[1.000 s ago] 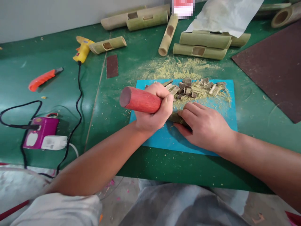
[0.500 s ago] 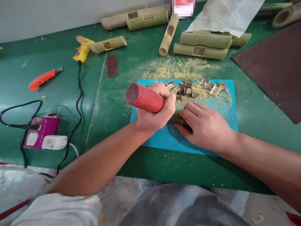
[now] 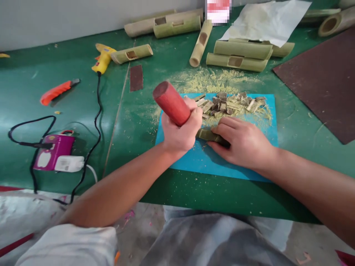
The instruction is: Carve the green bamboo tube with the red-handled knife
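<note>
My left hand (image 3: 181,129) is wrapped around a red wooden handle (image 3: 171,103) that sticks up and to the left; the tool's working end is hidden under the fist. My right hand (image 3: 242,142) presses down on a dark green bamboo piece (image 3: 209,136) lying on a blue cutting mat (image 3: 194,162). The fist sits at the left end of that piece. A heap of small bamboo chips (image 3: 230,103) and yellowish shavings lies on the mat just beyond both hands.
Several cut bamboo tubes (image 3: 235,55) lie at the back of the green table (image 3: 83,92). A yellow glue gun (image 3: 103,59), an orange utility knife (image 3: 57,91), a purple box (image 3: 52,157) with cables, sandpaper (image 3: 324,79) and white paper (image 3: 266,22) lie around.
The red handle has tilted upward and toward the right, its free end rising. My left fist shifted slightly right, exposing more of the bamboo piece. The right hand stays put.
</note>
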Tool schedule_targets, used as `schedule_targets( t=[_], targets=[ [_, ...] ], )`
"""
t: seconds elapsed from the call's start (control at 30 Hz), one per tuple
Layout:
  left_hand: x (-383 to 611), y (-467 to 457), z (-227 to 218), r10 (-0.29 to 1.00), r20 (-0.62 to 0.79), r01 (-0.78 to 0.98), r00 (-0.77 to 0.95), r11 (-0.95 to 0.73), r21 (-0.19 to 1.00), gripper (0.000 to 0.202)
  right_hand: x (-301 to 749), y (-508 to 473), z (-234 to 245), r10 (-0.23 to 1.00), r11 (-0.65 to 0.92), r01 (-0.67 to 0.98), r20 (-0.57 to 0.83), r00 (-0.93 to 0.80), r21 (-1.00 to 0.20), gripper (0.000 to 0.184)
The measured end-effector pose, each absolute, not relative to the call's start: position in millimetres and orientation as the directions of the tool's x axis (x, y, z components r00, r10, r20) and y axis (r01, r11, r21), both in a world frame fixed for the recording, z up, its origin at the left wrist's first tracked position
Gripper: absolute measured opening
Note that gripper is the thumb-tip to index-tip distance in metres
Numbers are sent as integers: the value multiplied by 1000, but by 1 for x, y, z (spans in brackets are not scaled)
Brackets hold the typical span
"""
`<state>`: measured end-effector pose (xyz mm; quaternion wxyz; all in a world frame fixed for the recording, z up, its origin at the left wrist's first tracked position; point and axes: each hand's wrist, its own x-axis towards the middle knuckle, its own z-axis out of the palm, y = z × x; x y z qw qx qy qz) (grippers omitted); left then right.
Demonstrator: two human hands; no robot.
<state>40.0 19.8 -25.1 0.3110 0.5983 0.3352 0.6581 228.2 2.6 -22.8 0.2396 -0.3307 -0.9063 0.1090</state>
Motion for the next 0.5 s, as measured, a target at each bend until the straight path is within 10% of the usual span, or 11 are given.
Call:
schedule_targets(
  t=[0.5],
  targets=[
    [41, 23, -25, 791, 603, 67, -102, -599, 798, 48, 225, -5, -20, 636, 768, 596, 390, -666, -235, 24]
  ],
)
